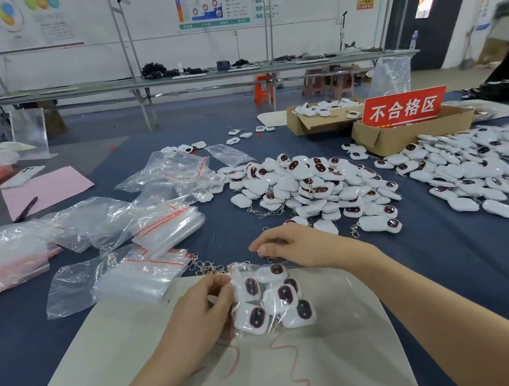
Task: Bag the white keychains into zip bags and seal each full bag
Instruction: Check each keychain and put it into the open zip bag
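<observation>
Item: zip bag (pixel 270 299), clear, lying at centre on a pale sheet (pixel 132 359), which gives it a flat working surface. Contents: white keychains (pixel 256 318), six dark faces countable, more possibly hidden beneath. Left hand (pixel 198 320), at the bag's 9 o'clock, pinches the bag's edge between thumb and fingertips, apparently to steady the mouth for filling or sealing. Right hand (pixel 297 248), at 12 o'clock, has its fingers curled down at the bag's top; whether it grips anything cannot be told. Loose clasps (pixel 207 266), at 11 o'clock. Empty zip bags (pixel 148 274), several stacks, at 10 o'clock, within reach. Loose keychain heaps, two, uncountable: one (pixel 309 186) at 1 o'clock, one (pixel 466 168) at 2 o'clock. Cardboard boxes, two (pixel 399 138), with one red sign (pixel 403 107), farther at 1 o'clock.
</observation>
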